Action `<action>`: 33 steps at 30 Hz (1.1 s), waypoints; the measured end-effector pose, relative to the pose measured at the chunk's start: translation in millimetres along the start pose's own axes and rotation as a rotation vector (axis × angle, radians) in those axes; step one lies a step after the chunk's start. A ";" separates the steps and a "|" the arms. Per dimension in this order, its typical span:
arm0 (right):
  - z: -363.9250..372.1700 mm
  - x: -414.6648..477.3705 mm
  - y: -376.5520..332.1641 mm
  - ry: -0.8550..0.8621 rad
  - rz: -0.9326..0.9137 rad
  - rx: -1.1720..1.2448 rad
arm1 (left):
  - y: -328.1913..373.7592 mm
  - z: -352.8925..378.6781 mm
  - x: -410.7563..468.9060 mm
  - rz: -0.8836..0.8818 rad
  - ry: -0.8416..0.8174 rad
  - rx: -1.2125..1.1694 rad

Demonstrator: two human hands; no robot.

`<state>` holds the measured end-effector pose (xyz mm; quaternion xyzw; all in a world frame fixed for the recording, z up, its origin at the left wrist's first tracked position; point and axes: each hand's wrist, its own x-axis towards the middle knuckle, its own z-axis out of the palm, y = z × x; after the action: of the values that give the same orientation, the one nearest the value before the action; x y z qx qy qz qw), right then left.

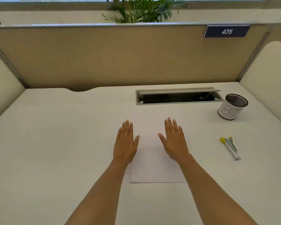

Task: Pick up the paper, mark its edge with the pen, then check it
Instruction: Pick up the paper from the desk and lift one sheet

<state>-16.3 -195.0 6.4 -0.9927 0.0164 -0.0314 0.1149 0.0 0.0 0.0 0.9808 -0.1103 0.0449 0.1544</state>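
A white sheet of paper [152, 166] lies flat on the desk in front of me, faint against the pale surface. My left hand [125, 143] rests palm down over its left part, fingers stretched and holding nothing. My right hand [174, 140] lies flat over its right part, also holding nothing. A silver pen with a yellow cap [230, 147] lies on the desk to the right, well apart from my right hand.
A mesh pen cup with a white label [232, 107] stands at the back right. An open cable hatch [178, 96] is set into the desk [55, 135] behind the paper. Beige partition walls [120, 57] enclose the back and sides.
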 end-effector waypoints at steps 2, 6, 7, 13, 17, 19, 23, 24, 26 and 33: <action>9.6 0.1 3.3 -0.024 0.011 0.015 | -5.2 10.7 -1.0 -0.004 -0.005 -0.004; 31.8 -5.4 11.2 -0.069 0.029 0.037 | -11.5 29.2 -9.6 -0.021 -0.044 -0.019; 35.5 -7.1 12.6 -0.076 0.032 0.044 | -11.9 32.1 -10.9 -0.023 -0.050 -0.033; 47.6 -17.3 15.6 -0.132 0.037 0.048 | -14.6 43.3 -18.7 -0.045 -0.089 -0.062; 50.5 -22.5 16.4 -0.134 0.041 0.050 | -17.2 45.7 -23.2 -0.049 -0.095 -0.061; 47.3 -21.2 15.4 -0.131 0.042 0.070 | -16.8 44.3 -22.4 -0.049 -0.092 -0.072; 31.8 -17.2 15.6 -0.038 0.086 0.226 | -15.4 34.3 -19.8 -0.091 -0.045 -0.122; 27.3 -16.6 16.8 0.018 0.135 0.283 | -16.3 31.3 -19.5 -0.122 -0.016 -0.131; 17.9 -16.0 20.3 0.149 0.300 0.389 | -18.5 24.1 -18.1 -0.233 0.046 -0.174; 1.8 -8.1 37.6 0.131 0.681 0.421 | -21.7 6.7 -8.5 -0.615 0.111 -0.373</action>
<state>-25.2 -230.8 -4.4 -0.8811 0.3450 -0.0574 0.3183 -2.9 19.8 -13.7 0.9191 0.1920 0.0284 0.3428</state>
